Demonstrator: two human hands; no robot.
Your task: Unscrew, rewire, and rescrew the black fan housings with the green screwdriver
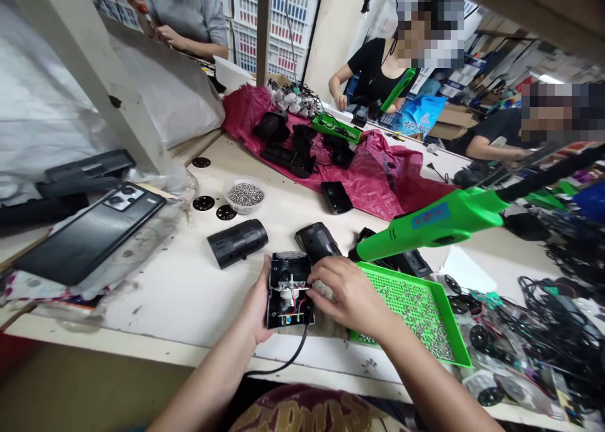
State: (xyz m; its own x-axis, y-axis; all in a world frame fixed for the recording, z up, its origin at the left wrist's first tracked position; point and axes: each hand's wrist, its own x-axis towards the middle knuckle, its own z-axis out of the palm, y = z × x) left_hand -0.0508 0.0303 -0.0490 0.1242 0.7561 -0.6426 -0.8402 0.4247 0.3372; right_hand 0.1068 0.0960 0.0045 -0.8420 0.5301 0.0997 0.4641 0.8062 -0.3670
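Note:
An open black housing [289, 293] with wires, a clear and white inner part and a black cable is upright near the table's front edge. My left hand [259, 303] is wrapped round its left side. At its right side is my right hand [347, 293], fingers bent, thumb and fingertips by the inner part; what they pinch, if anything, is too small to make out. A black curved shell [237, 242] lies behind to the left, another black shell [317, 242] just behind the housing. Above the right hand hangs a green electric screwdriver [425, 226].
A green tray [456, 331] of screws sits right of my right hand. Behind are a bowl of small metal parts [245, 196] and red plastic sheeting [392, 167]. A phone [94, 230] lies left, tangled wires [534, 331] right. Other people sit across the table.

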